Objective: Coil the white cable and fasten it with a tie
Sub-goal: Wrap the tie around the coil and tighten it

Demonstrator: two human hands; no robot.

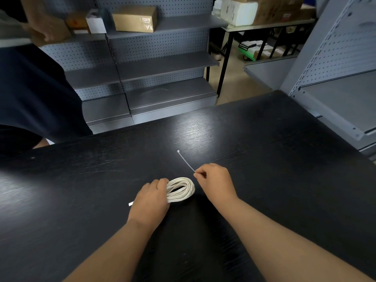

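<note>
White cable lies coiled mid-tabletop — left hand fingers curled over its left side, right hand fingers pinching a thin tie toward the far edge.

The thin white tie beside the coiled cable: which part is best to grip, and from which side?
Probably its near tail end, pinched from the right, as the right hand does. The tie runs straight, head at the far end, so the tail can pass round the coil the left hand holds.

One head view (wide-angle) looks forward and down onto the table, close above its near side.
</note>
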